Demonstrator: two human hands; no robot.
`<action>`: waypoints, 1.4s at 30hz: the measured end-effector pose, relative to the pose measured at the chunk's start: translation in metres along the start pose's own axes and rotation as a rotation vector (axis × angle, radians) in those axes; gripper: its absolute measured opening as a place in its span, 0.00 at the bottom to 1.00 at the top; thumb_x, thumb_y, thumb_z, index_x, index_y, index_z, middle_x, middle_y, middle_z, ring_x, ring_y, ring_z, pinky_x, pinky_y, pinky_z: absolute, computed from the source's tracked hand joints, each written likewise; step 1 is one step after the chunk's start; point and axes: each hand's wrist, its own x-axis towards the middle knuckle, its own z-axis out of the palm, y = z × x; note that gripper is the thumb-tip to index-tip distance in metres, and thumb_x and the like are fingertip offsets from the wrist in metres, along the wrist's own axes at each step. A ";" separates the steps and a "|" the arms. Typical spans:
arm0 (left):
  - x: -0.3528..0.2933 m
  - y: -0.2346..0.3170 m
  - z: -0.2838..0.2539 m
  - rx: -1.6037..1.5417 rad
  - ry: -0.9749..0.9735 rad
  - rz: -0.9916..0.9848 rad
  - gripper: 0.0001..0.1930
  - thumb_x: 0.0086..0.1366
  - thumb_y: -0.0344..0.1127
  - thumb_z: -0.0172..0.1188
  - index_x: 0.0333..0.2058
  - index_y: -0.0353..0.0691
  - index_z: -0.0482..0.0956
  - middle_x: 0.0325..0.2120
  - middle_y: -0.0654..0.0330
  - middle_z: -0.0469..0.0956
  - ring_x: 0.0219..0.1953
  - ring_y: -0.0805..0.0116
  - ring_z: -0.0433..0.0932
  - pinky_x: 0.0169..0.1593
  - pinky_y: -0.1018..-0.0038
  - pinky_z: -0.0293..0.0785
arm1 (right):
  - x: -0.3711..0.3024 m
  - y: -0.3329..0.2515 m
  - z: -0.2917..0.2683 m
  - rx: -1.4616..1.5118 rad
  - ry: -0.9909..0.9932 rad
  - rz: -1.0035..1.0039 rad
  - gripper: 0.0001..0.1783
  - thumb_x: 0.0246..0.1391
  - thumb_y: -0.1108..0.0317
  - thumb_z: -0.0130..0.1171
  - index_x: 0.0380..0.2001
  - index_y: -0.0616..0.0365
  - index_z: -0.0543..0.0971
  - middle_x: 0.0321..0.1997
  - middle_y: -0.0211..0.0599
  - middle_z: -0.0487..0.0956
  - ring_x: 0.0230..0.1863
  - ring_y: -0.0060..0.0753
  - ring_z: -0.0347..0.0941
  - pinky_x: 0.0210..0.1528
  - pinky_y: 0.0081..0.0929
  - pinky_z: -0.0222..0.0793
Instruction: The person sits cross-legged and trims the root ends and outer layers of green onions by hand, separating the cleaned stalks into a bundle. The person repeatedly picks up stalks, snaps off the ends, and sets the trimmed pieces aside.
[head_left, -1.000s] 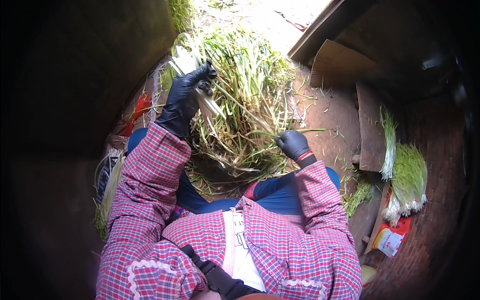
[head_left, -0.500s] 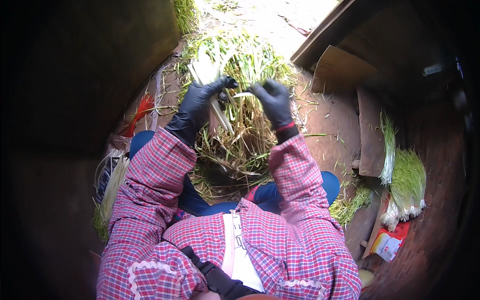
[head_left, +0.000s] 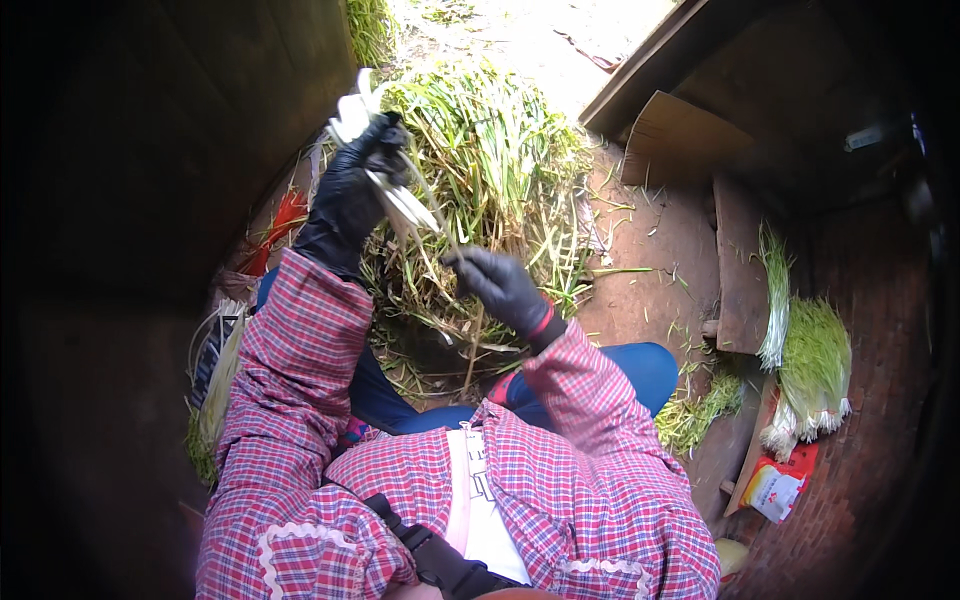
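Note:
My left hand [head_left: 352, 190], in a black glove, is closed around a small bundle of pale leafy stalks [head_left: 408, 207]; their white ends stick out on both sides of the fist. Lower and to the right, my gloved right hand [head_left: 500, 290] pinches a thin pale strand [head_left: 436, 205] that runs up toward the bundle. Whether the strand is still joined to a stalk cannot be made out. Beneath both hands lies a big heap of green and yellowed leaves [head_left: 500, 180], with dry brownish ones on its near side.
Bunches of trimmed green stalks with white ends [head_left: 815, 360] rest on the right, beside a red and white packet [head_left: 778, 485]. Pale stalks [head_left: 225, 375] lie at the left, below red strips [head_left: 283, 225]. Cardboard [head_left: 685, 140] stands at the right, and a dark panel [head_left: 180, 130] at the left.
My left hand has moved left and tilted with the bundle. My right hand has come down and toward me, drawing the strand away from the bundle.

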 end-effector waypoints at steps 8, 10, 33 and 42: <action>-0.007 -0.065 -0.012 0.397 -0.169 -0.081 0.18 0.57 0.38 0.60 0.43 0.34 0.73 0.31 0.61 0.77 0.25 0.78 0.70 0.29 0.81 0.69 | 0.011 0.000 0.001 0.113 0.320 -0.065 0.14 0.57 0.66 0.50 0.42 0.63 0.74 0.23 0.32 0.75 0.23 0.18 0.72 0.23 0.17 0.68; -0.005 -0.071 -0.017 0.347 -0.135 -0.096 0.22 0.53 0.44 0.63 0.42 0.38 0.72 0.31 0.62 0.74 0.30 0.73 0.70 0.36 0.73 0.69 | 0.010 0.007 0.002 0.296 0.321 0.034 0.15 0.56 0.65 0.52 0.43 0.63 0.74 0.25 0.32 0.75 0.24 0.18 0.72 0.24 0.17 0.68; 0.012 -0.039 -0.015 -0.145 -0.160 -0.122 0.18 0.64 0.36 0.51 0.52 0.40 0.69 0.21 0.71 0.68 0.21 0.80 0.68 0.32 0.76 0.71 | -0.006 -0.025 -0.109 0.202 0.636 -0.234 0.16 0.59 0.61 0.50 0.38 0.66 0.76 0.20 0.27 0.73 0.16 0.14 0.65 0.19 0.13 0.62; 0.000 -0.050 -0.007 0.021 -0.141 -0.145 0.21 0.62 0.37 0.53 0.53 0.38 0.67 0.23 0.72 0.64 0.21 0.82 0.62 0.30 0.79 0.67 | -0.025 0.010 -0.065 0.481 0.497 0.020 0.14 0.60 0.65 0.47 0.46 0.59 0.71 0.20 0.29 0.75 0.19 0.18 0.70 0.21 0.11 0.65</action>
